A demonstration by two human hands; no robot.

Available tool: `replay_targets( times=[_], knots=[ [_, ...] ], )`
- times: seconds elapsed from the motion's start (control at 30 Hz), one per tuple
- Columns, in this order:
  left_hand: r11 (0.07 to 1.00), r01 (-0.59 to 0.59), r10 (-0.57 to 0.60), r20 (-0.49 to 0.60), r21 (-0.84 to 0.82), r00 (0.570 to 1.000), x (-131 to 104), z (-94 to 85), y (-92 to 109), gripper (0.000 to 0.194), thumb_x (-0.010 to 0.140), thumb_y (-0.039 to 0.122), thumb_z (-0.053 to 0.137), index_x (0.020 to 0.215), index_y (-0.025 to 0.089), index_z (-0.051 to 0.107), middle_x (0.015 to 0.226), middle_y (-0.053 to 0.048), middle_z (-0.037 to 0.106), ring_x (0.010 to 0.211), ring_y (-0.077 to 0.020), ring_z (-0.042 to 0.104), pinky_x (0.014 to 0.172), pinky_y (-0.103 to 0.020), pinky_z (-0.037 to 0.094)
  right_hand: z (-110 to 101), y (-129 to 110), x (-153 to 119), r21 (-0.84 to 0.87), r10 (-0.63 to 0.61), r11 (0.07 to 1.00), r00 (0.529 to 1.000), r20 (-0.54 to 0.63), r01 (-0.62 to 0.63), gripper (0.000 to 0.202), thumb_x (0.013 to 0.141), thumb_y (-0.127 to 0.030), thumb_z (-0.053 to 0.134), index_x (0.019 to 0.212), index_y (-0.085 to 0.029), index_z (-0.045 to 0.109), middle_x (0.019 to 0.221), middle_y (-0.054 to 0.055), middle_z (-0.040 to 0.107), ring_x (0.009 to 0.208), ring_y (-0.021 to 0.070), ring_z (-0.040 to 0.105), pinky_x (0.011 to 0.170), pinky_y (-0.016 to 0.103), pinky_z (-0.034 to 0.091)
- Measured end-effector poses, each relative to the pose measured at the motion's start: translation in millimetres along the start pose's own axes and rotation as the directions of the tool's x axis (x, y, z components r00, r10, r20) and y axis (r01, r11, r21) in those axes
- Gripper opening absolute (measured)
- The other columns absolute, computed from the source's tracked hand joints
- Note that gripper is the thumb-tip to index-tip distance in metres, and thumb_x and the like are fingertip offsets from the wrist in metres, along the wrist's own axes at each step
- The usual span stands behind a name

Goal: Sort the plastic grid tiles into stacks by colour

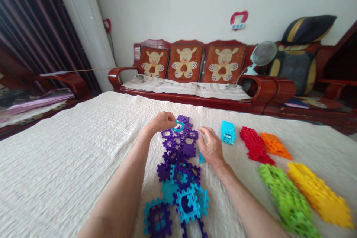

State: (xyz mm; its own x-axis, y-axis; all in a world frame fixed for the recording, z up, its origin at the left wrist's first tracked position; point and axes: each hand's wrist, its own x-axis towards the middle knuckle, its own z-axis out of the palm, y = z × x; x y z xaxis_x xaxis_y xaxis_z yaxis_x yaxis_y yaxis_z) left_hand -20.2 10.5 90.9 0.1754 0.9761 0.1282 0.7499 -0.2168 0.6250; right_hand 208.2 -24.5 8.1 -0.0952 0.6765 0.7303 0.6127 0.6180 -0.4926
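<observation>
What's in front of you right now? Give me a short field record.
surface: white quilt
left hand: pinching a cyan tile at the far end of the purple pile
right hand: open, just right of the purple pile
cyan cube: standing apart, right of the hands
sorted piles: red, orange, green, yellow
background: wooden sofa

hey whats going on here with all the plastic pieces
A person sits at a white quilted cloth handling interlocking plastic tiles. The left hand pinches a teal tile at the far end of a purple and teal pile; the right hand hovers open beside it. A teal cube and red, orange, green and yellow piles lie to the right.
</observation>
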Motion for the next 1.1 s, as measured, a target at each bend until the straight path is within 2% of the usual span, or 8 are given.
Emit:
replay_targets(
  times=[0.13, 0.27, 0.4, 0.63, 0.77, 0.9, 1.0, 1.1],
  knots=[
    [0.979, -0.133, 0.14, 0.039, -0.153, 0.989, 1.8, 16.0, 6.0, 0.013, 0.066, 0.023, 0.06, 0.075, 0.016, 0.066, 0.06, 0.004, 0.057, 0.056, -0.0094, 0.048, 0.054, -0.022, 0.038, -0.8, -5.6, 1.0, 0.134, 0.148, 0.979, 0.987, 0.064, -0.155, 0.029, 0.087, -0.031, 0.05, 0.111, -0.018, 0.059, 0.106, 0.01, 0.066, 0.09, 0.0202, 0.064, 0.074, 0.032, 0.053],
    [0.97, -0.21, 0.216, 0.045, -0.121, 0.975, 2.4, 31.5, 14.3, 0.012, 0.066, 0.016, 0.058, 0.076, 0.016, 0.065, 0.061, 0.004, 0.058, 0.058, -0.0093, 0.05, 0.055, -0.021, 0.038, -5.3, -12.0, 3.8, 0.156, 0.178, 0.967, 0.971, 0.16, -0.203, 0.033, 0.086, -0.038, 0.054, 0.112, -0.019, 0.06, 0.112, 0.01, 0.066, 0.097, 0.0213, 0.064, 0.077, 0.032, 0.051],
    [0.958, -0.285, 0.287, 0.048, -0.043, 0.957, 2.6, 42.2, 19.4, 0.01, 0.066, 0.014, 0.058, 0.074, 0.016, 0.064, 0.065, 0.003, 0.06, 0.059, -0.0091, 0.052, 0.057, -0.02, 0.038, -9.8, -18.1, 5.9, 0.156, 0.214, 0.953, 0.944, 0.252, -0.258, 0.027, 0.084, -0.038, 0.057, 0.103, -0.02, 0.065, 0.101, 0.007, 0.07, 0.092, 0.0209, 0.065, 0.078, 0.032, 0.05],
    [0.941, -0.337, 0.335, 0.055, 0.031, 0.941, -0.8, 50.5, 30.7, 0.016, 0.063, 0.008, 0.056, 0.072, 0.018, 0.064, 0.071, 0.002, 0.062, 0.063, -0.0098, 0.054, 0.061, -0.021, 0.04, -14.0, -21.0, 11.6, 0.127, 0.389, 0.865, 0.808, 0.441, -0.486, 0.022, 0.081, -0.037, 0.06, 0.09, -0.02, 0.069, 0.084, 0.001, 0.071, 0.08, 0.0181, 0.064, 0.074, 0.03, 0.049],
    [0.936, -0.35, 0.349, 0.065, 0.018, 0.935, -0.8, 54.7, 33.3, 0.017, 0.063, 0.009, 0.055, 0.072, 0.019, 0.065, 0.071, 0.001, 0.063, 0.065, -0.0107, 0.055, 0.063, -0.021, 0.041, -18.4, -18.7, 15.2, 0.098, 0.437, 0.84, 0.772, 0.462, -0.534, 0.029, 0.08, -0.038, 0.061, 0.101, -0.019, 0.066, 0.093, 0.004, 0.072, 0.086, 0.0196, 0.066, 0.075, 0.031, 0.051],
    [0.949, -0.302, 0.308, 0.059, -0.089, 0.95, 1.3, 50.0, 27.8, 0.025, 0.065, 0.01, 0.051, 0.081, 0.019, 0.068, 0.079, -0.001, 0.068, 0.072, -0.0133, 0.06, 0.067, -0.022, 0.046, -33.9, -11.9, 21.7, -0.039, 0.453, 0.879, 0.806, 0.38, -0.475, 0.053, 0.072, -0.025, 0.067, 0.124, -0.019, 0.056, 0.119, 0.009, 0.066, 0.105, 0.0234, 0.063, 0.09, 0.035, 0.049],
    [0.969, -0.199, 0.197, -0.033, -0.145, 0.98, 3.6, 41.4, 19.5, 0.03, 0.069, 0.016, 0.05, 0.09, 0.019, 0.07, 0.086, -0.002, 0.071, 0.075, -0.0156, 0.063, 0.068, -0.024, 0.048, -51.5, 1.1, 26.1, -0.291, 0.424, 0.889, 0.875, 0.233, -0.353, 0.049, 0.07, -0.017, 0.064, 0.119, -0.017, 0.058, 0.12, 0.013, 0.064, 0.11, 0.0265, 0.061, 0.093, 0.038, 0.048],
    [0.98, -0.121, 0.109, -0.084, -0.156, 0.99, 5.5, 36.8, 12.2, 0.031, 0.07, 0.02, 0.05, 0.094, 0.019, 0.071, 0.087, -0.003, 0.071, 0.074, -0.0168, 0.063, 0.068, -0.026, 0.049, -65.0, 20.6, 25.3, -0.509, 0.404, 0.806, 0.91, 0.099, -0.302, 0.044, 0.071, -0.014, 0.061, 0.114, -0.017, 0.06, 0.115, 0.014, 0.064, 0.105, 0.0284, 0.061, 0.086, 0.039, 0.049]
  ],
)
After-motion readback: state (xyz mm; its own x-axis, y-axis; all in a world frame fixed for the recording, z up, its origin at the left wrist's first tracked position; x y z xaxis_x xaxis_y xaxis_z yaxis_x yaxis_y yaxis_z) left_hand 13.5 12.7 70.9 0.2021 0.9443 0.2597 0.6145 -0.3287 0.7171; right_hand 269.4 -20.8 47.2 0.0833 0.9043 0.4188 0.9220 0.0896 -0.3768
